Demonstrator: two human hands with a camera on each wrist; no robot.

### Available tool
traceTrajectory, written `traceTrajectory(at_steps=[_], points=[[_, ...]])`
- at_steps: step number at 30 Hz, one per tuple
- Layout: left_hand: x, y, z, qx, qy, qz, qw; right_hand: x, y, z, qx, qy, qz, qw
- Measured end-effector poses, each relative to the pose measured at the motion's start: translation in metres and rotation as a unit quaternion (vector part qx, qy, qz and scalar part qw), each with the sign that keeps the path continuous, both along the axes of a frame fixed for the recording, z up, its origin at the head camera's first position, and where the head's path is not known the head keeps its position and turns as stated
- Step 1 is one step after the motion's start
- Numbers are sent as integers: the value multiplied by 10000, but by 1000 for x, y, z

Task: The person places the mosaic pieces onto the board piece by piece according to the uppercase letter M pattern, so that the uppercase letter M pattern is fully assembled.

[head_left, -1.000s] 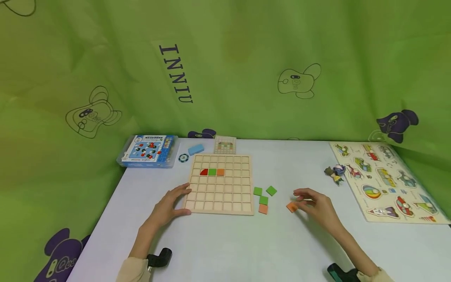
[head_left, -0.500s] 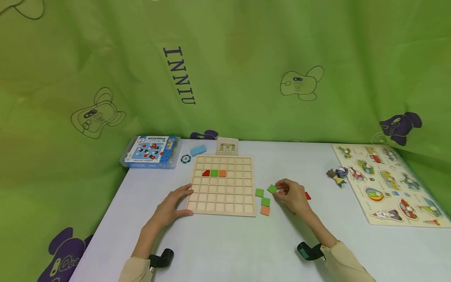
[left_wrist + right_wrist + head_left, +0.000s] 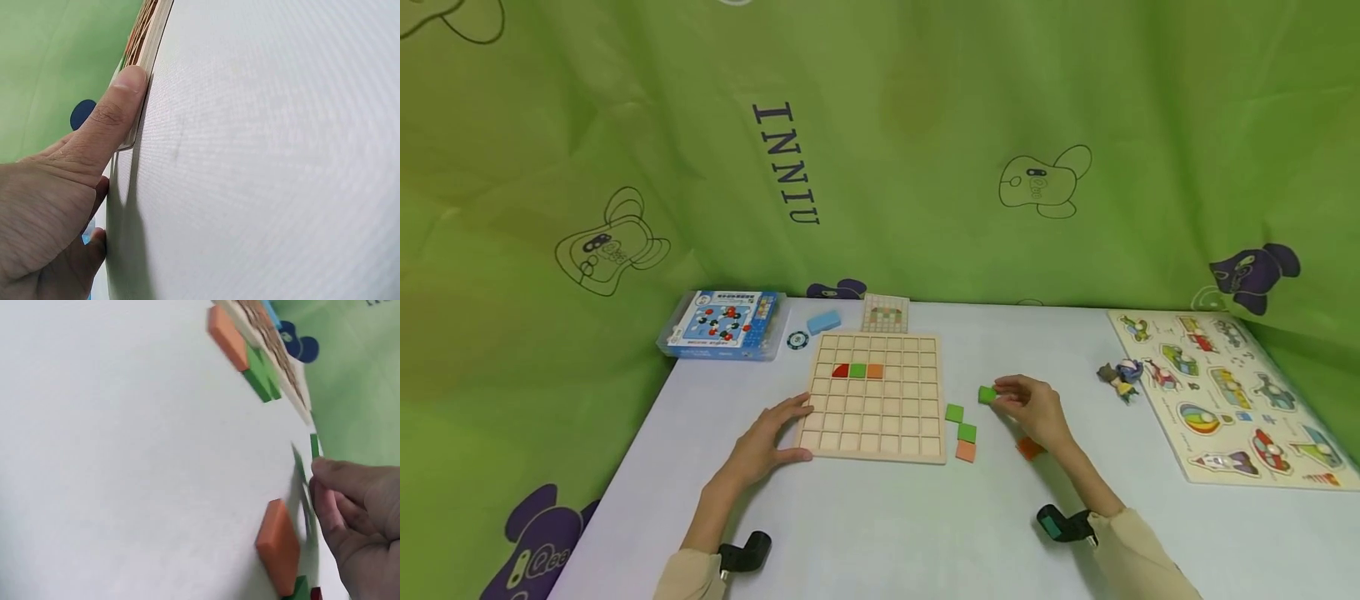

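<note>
My right hand [image 3: 1033,410] pinches a green square tile [image 3: 987,395] between thumb and fingertips. In the right wrist view this green tile [image 3: 314,445] is held off the table, its shadow apart from it. The wooden grid board [image 3: 868,425] lies left of it, with a red quarter-round tile [image 3: 841,371], a green tile [image 3: 857,371] and an orange tile [image 3: 876,372] in one row. At the board's left side my left hand [image 3: 766,435] rests with thumb and fingers spread against the edge; in the left wrist view the thumb [image 3: 112,122] touches the board's side.
Green tiles [image 3: 967,433] and a light orange tile [image 3: 966,451] lie right of the board. An orange tile [image 3: 1030,448] sits under my right wrist. Behind the board are a pattern card [image 3: 886,313], blue block [image 3: 823,322], chip [image 3: 797,340] and plastic box [image 3: 722,325]; a puzzle board [image 3: 1232,400] lies right.
My right hand has moved left from the orange tile to the green tile, taken hold of it and shifted slightly away from me. The left hand has stayed at the board.
</note>
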State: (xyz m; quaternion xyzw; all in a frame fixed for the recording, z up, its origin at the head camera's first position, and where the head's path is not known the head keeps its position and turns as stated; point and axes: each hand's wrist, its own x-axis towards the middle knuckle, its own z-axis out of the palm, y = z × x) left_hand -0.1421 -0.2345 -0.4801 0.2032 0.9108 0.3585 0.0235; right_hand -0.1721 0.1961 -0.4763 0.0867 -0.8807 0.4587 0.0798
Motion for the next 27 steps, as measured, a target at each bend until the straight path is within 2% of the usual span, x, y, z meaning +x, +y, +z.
traceTrajectory(at_steps=[6, 16, 22, 27], points=[[3, -3, 0, 0, 41, 89, 10000, -18, -25, 6, -206, 169, -5, 9996], [2, 1, 5, -27, -65, 13, 10000, -48, -112, 12, -1, -19, 741, 9973], [0, 4, 5, -44, -89, 5, 10000, -56, -131, 12, 101, -53, 874, 9961], [-1, 3, 4, -78, -38, 32, 10000, -56, -135, 18, -55, -233, 982, 9949]])
